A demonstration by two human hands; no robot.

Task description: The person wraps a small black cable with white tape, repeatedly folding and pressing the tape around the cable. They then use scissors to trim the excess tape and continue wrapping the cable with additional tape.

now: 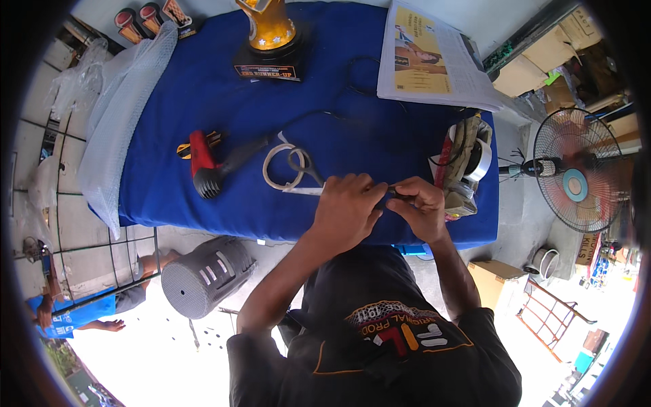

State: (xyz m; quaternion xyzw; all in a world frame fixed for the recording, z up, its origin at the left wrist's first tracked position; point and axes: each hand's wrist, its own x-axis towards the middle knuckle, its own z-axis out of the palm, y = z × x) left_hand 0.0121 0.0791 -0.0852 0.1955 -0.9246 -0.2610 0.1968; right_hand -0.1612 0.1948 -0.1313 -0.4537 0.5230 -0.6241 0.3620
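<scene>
Head view: the person's two hands meet above the near edge of a blue cloth, close in front of the body. The left hand is curled, its thumb and forefinger apparently pinching one side of a small dark piece; the right hand grips the other side between thumb and fingers. What the piece is cannot be told, as the fingers cover most of it. The fingertip hold probably suits so slight an object, with each hand steadying the other's side. Just left of the left hand lie a pale loop and the scissors, presumably set there for easy reach; a white strip runs up to that hand, and whether it is held is hidden. Farther left rests the dryer, perhaps put aside to leave working room. Just right of the right hand stands a pouch with a tape roll, likely parked within reach. The dark piece itself lies between the hands, touching the fingertips of both.
</scene>
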